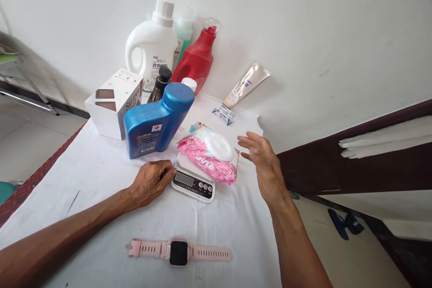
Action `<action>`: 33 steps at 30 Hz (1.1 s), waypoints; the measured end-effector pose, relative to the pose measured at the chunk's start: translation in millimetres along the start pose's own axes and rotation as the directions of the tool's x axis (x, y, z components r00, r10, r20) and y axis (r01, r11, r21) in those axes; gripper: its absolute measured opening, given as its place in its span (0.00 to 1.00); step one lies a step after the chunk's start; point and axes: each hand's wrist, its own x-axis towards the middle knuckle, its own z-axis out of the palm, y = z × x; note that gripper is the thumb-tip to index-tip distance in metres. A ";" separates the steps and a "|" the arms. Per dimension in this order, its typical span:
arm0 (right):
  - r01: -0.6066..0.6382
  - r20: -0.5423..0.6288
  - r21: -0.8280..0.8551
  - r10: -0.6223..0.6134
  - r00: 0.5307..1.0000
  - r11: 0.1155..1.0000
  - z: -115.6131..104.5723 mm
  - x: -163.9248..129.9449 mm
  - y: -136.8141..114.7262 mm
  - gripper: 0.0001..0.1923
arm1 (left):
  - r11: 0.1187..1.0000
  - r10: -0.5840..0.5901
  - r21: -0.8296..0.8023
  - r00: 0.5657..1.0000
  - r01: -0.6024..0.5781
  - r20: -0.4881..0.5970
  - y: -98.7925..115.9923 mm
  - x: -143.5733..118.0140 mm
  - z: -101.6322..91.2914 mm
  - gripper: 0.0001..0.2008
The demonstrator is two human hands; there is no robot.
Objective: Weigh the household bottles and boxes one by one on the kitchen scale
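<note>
A pink wet-wipes pack [209, 156] with a round white lid lies on top of a small white kitchen scale [193, 182], which sits on the white cloth of the bench [94, 175]. The left hand [151, 181] rests on the cloth with its fingers [168, 170] curled loosely together, their tips touching the scale's left edge. The right hand [261, 157] hovers just beside the pack's right end, fingers spread apart and holding nothing. Behind the scale stands a blue bottle [157, 122], with a white box [114, 102], a white jug [153, 45], a red bottle [195, 59] and a leaning tube [246, 84] near the wall. A pink smartwatch [178, 252] lies flat nearer the person.
</note>
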 end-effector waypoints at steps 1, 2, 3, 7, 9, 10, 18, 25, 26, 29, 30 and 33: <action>-0.030 -0.100 0.070 0.037 0.994 0.997 -0.8 -4.7 12.0 0.28 | 1.000 0.006 0.000 1.000 -0.006 -0.003 -0.4 -0.1 0.2 0.19; -0.062 -0.192 0.115 0.084 0.978 0.991 0.6 -10.3 24.9 0.27 | 1.000 0.008 0.000 1.000 -0.008 -0.004 -0.5 -0.1 0.2 0.19; -0.095 -0.254 0.133 0.126 0.959 0.987 3.8 -16.4 37.7 0.26 | 1.000 0.008 -0.001 1.000 -0.008 -0.006 -0.3 0.0 -0.1 0.19; -0.148 -0.217 0.073 0.160 0.963 0.986 21.7 -38.6 72.2 0.22 | 1.000 -0.001 -0.005 1.000 0.001 0.006 3.3 0.8 -2.5 0.19; -0.140 -0.181 0.050 0.147 0.972 0.989 25.5 -43.3 77.2 0.19 | 1.000 -0.008 0.001 1.000 0.008 0.015 5.2 1.3 -3.8 0.19; -0.138 -0.166 0.041 0.143 0.976 0.990 25.6 -43.9 78.0 0.18 | 1.000 -0.012 0.007 1.000 0.012 0.019 5.7 1.6 -4.3 0.19; -0.154 -0.125 0.033 0.157 0.980 0.988 19.3 -42.0 80.0 0.15 | 1.000 -0.017 0.016 1.000 0.017 0.022 7.4 2.7 -3.9 0.20; -0.167 -0.125 0.102 0.179 0.976 0.981 17.9 -39.3 77.3 0.20 | 1.000 -0.016 0.004 1.000 0.015 0.002 4.7 2.4 -3.6 0.22; -0.165 -0.136 0.117 0.181 0.974 0.979 16.4 -38.1 76.8 0.21 | 1.000 -0.010 0.004 1.000 0.010 0.000 4.1 2.5 -3.4 0.22; -0.122 -0.145 0.165 0.146 0.979 0.979 9.1 -35.2 68.3 0.27 | 1.000 -0.002 0.006 1.000 0.002 -0.003 3.5 3.0 -2.3 0.22; -0.092 -0.127 0.171 0.114 0.985 0.981 6.3 -34.5 61.6 0.30 | 1.000 -0.003 0.006 1.000 0.003 -0.004 3.5 3.3 -1.9 0.22; 0.000 0.003 0.114 0.000 1.000 0.994 0.2 -30.9 29.5 0.44 | 1.000 -0.006 0.008 1.000 0.007 -0.012 3.5 4.0 -1.3 0.22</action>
